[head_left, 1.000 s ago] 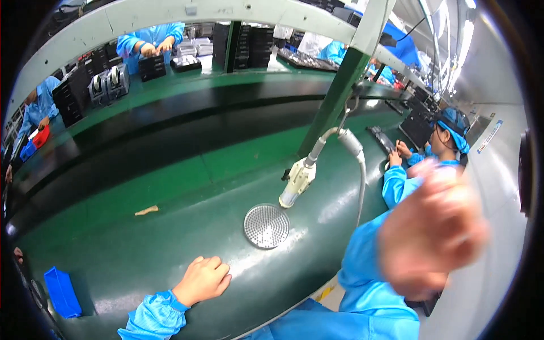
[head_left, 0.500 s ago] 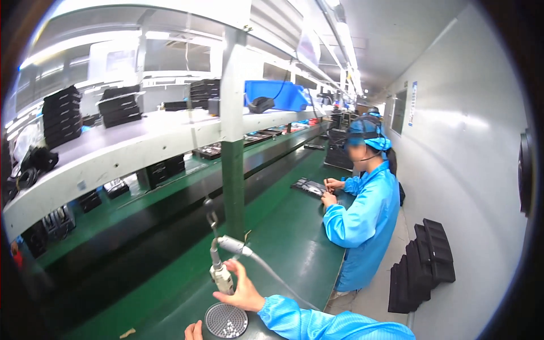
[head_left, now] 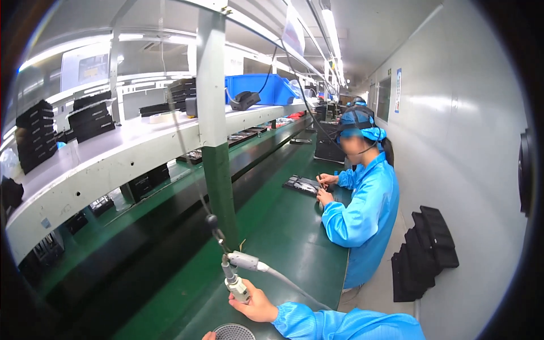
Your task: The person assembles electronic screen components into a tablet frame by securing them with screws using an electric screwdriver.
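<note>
My right hand [head_left: 258, 304] comes in from the lower right in a blue sleeve, its fingers wrapped around a pale electric screwdriver [head_left: 238, 289]. The screwdriver hangs upright from a cord with a dark ball and metal hook [head_left: 214, 228]. A grey cable [head_left: 283, 279] with a light connector runs from its top toward the lower right. Below that hand, a round grey dish [head_left: 235, 332] with a grid of small hollows is cut by the lower edge. Beside the dish, only a fingertip of my left hand [head_left: 209, 336] shows; the rest is out of view.
A green bench [head_left: 283, 226] runs away ahead. At its right side a person in blue [head_left: 362, 209] works on a dark flat device [head_left: 303, 185]. A green-and-white post [head_left: 216, 153] holds a shelf with a blue bin [head_left: 258, 90]. Black trays [head_left: 422, 255] are stacked at the right.
My right hand has closed around the screwdriver, which hung between its spread fingers before. The view has shifted, so the dish and my left hand sit lower, nearer the edge.
</note>
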Demonstrator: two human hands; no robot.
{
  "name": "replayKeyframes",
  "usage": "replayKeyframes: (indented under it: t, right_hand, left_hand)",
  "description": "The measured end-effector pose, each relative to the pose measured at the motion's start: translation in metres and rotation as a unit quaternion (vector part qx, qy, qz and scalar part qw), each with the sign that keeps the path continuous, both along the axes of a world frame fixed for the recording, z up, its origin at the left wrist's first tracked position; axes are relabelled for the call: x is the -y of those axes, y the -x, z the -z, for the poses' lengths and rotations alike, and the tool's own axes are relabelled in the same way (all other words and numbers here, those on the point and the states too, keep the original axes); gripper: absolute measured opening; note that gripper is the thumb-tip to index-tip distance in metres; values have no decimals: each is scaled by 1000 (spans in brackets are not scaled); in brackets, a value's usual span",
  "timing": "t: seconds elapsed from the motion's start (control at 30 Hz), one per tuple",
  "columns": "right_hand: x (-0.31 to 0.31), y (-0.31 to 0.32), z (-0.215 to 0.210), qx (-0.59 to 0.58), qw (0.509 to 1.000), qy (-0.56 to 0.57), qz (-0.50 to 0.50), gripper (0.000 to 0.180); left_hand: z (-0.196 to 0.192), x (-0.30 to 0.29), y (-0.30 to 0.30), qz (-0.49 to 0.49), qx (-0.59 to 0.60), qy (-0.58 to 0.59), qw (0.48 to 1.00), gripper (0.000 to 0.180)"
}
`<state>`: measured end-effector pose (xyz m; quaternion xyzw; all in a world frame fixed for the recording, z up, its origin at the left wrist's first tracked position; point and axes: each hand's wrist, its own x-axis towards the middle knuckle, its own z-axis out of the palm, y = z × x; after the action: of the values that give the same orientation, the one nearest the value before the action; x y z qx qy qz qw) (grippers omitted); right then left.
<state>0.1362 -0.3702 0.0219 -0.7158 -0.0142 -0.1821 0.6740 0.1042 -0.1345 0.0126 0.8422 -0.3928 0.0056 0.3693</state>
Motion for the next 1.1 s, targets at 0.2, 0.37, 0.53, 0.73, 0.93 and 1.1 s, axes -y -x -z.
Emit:
replayKeyframes:
  t: [0.2,0.37,0.53,0.73,0.93,1.1]
  right_hand:
    - [13,10,1,21,996,83,1,49]
    - [13,30,-3,39,992,106,-59,45]
    - [-4,25,12,73,990,86,-80,42]
    - [1,16,19,59,992,13,-112,46]
    - [3,15,21,28,994,30,-102,44]
    - [13,20,25,45,993,81,-75,42]
  left_hand:
    - [-3,7,2,-12,33,-3,999,95]
    - [-4,16,8,-17,34,9,999,93]
    - [3,6,-2,-7,51,21,998,89]
    - [-3,-10,-4,-4,43,22,999,91]
    - [3,-15,8,-24,52,31,998,89]
    - [7,0,-4,-10,138,18,990,68]
